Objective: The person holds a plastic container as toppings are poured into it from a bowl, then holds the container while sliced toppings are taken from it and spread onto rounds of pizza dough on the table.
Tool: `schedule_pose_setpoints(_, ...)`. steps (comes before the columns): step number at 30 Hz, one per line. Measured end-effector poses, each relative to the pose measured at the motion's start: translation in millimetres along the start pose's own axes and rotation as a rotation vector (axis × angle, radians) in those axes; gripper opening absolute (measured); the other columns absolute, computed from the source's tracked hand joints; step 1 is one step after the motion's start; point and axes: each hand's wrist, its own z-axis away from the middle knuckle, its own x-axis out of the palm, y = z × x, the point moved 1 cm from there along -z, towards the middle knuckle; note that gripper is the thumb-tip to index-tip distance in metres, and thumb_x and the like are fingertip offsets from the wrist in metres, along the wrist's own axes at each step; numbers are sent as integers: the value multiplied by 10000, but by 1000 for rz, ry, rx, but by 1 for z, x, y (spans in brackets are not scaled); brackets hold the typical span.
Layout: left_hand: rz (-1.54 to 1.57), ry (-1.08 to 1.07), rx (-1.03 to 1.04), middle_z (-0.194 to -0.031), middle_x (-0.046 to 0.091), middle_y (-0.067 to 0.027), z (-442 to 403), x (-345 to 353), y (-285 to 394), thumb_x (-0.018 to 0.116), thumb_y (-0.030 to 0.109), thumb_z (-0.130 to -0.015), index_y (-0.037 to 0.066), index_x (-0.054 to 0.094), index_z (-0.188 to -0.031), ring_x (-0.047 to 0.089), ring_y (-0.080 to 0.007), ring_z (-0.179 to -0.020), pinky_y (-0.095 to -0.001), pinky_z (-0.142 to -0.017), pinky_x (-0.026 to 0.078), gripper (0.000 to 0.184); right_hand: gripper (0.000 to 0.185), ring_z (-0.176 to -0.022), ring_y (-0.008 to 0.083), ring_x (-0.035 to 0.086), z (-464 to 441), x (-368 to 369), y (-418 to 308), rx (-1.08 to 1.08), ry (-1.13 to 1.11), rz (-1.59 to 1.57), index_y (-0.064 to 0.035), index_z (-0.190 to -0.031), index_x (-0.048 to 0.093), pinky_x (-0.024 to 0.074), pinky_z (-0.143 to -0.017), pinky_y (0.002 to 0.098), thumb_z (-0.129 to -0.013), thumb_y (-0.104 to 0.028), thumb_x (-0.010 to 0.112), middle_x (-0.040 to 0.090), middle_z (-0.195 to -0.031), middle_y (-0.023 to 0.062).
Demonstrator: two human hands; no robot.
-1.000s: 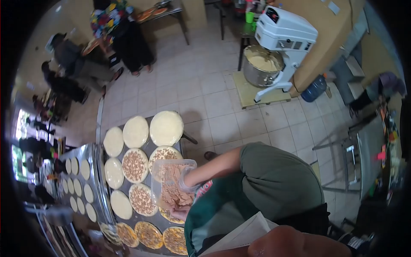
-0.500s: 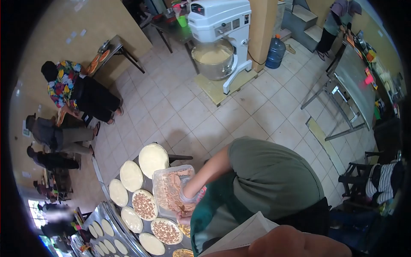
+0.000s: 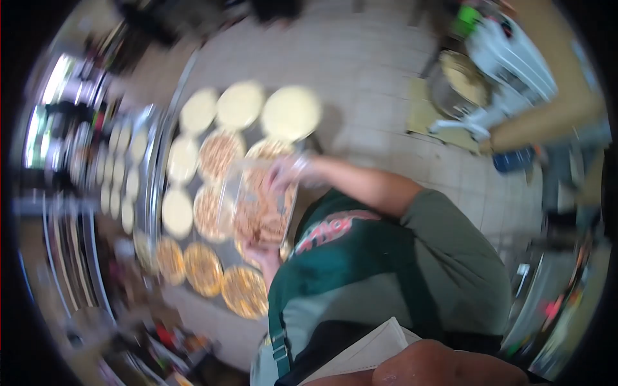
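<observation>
A clear plastic tub (image 3: 226,204) of brown shavings (image 3: 257,212) is held tilted over a dark tray (image 3: 215,248) of round, pale dough discs. My left hand (image 3: 261,253) grips the tub at its near end. At the far end, my right hand (image 3: 288,172), in a thin clear glove, reaches in with curled fingers among the shavings; blur hides what they pinch. Brown bits cover some discs, such as one sprinkled disc (image 3: 221,153) beside the tub. Plain discs (image 3: 290,113) line the far row. Orange-yellow topped discs (image 3: 244,293) lie at the near end.
Left of the tray, another tray holds several smaller pale discs (image 3: 119,170). A large stand mixer (image 3: 508,58) with a dough-filled bowl (image 3: 463,80) stands on the tiled floor at upper right, near a blue water bottle (image 3: 513,159). Surroundings are blurred.
My view has swung round, bringing more of the trays into sight and shifting the mixer rightward. My right hand has moved from deep inside the tub toward its far end. The left still holds it.
</observation>
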Motion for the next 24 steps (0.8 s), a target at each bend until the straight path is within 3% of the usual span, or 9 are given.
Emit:
schedule_pose_setpoints(3,122,269,187,-1171,422,-129,-1,-39,1,407,165,-644,73,368,-1197,411,-282,-1073,-399,-909,331,562,228,-661,164,584,-13,-29,9,61,99,-56,58,-869,545,483,-626,251,-690,-62,619,586,-769,117)
schedule_pose_setpoints(7,329,393,344,-1180,418,-136,36,-59,12,417,148,-579,75,349,-1211,406,-311,-1081,-445,-911,332,640,192,-628,165,578,-48,-74,68,191,140,-45,64,-852,537,478,-602,246,-697,-34,595,580,-733,110)
schedule_pose_setpoints(10,320,501,501,-1191,407,-149,66,-78,17,416,148,-583,63,339,-1214,392,-320,-1097,-469,-923,314,641,159,-604,165,569,-79,-80,112,332,107,276,59,-830,543,464,-568,236,-697,-22,578,571,-666,101)
schedule_pose_setpoints(12,447,550,541,-1198,401,-153,85,-87,18,417,153,-586,52,334,-1213,384,-324,-1104,-489,-925,303,640,206,-731,247,589,-96,-73,137,373,67,807,-27,-864,605,456,-688,333,-727,-149,512,604,-812,143)
schedule_pose_setpoints(15,485,590,559,-1196,404,-153,102,-92,13,417,155,-587,40,350,-1201,383,-325,-1106,-500,-922,299,629,113,-609,173,570,-100,-48,128,292,37,1006,-49,-773,622,458,-600,278,-673,-60,571,601,-690,110)
schedule_pose_setpoints(16,502,599,558,-1196,406,-154,105,-93,12,416,157,-587,34,357,-1195,383,-326,-1106,-506,-920,298,623,113,-609,173,570,-106,-46,136,293,24,1007,-49,-773,622,458,-600,278,-673,-60,571,601,-690,110)
schedule_pose_setpoints(18,504,621,560,-1196,406,-154,107,-93,9,416,154,-586,32,361,-1193,383,-327,-1106,-501,-920,301,622,122,-657,186,581,-122,-47,158,368,-93,1358,-94,-776,638,456,-644,296,-665,-107,587,612,-754,104)
schedule_pose_setpoints(21,476,631,571,-1196,407,-154,105,-89,5,415,147,-584,29,362,-1192,383,-329,-1106,-491,-920,308,622,245,-820,281,575,-123,-53,160,371,-249,1375,-64,-915,600,441,-731,369,-751,-186,466,574,-931,169)
schedule_pose_setpoints(24,419,631,587,-1198,406,-150,98,-79,6,414,133,-583,41,350,-1206,384,-330,-1106,-475,-924,313,633,265,-827,277,574,-125,-59,163,457,-177,1176,-65,-940,590,441,-725,369,-745,-208,482,569,-957,155)
